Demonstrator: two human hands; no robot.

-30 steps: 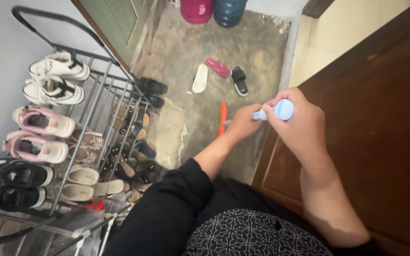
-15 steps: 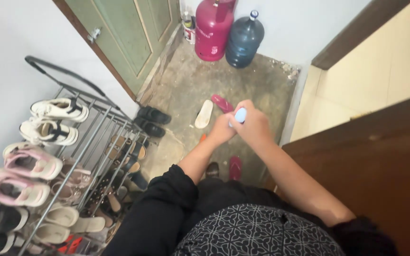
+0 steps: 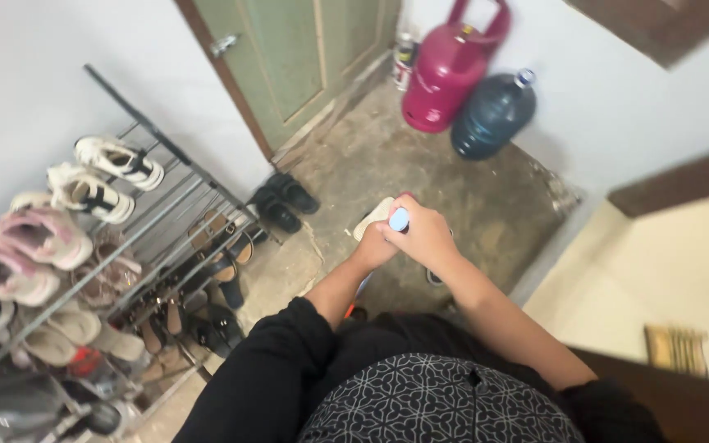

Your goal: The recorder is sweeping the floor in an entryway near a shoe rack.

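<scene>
Both hands, left hand (image 3: 373,248) and right hand (image 3: 427,238), apparently grip a blue-tipped handle (image 3: 399,219).

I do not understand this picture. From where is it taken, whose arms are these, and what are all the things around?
The picture comes from a camera worn on a person's head, looking down, so you see that person's own body and arms. There is no machine. The two hands meet in the middle: the right hand and the left hand together grip a long handle with a pale blue tip; what its lower end is cannot be seen. On the left stands a metal shoe rack full of shoes, with white sneakers on top. On the concrete floor lie black sandals. Near the green door stand a pink gas cylinder and a dark blue water bottle.
</scene>
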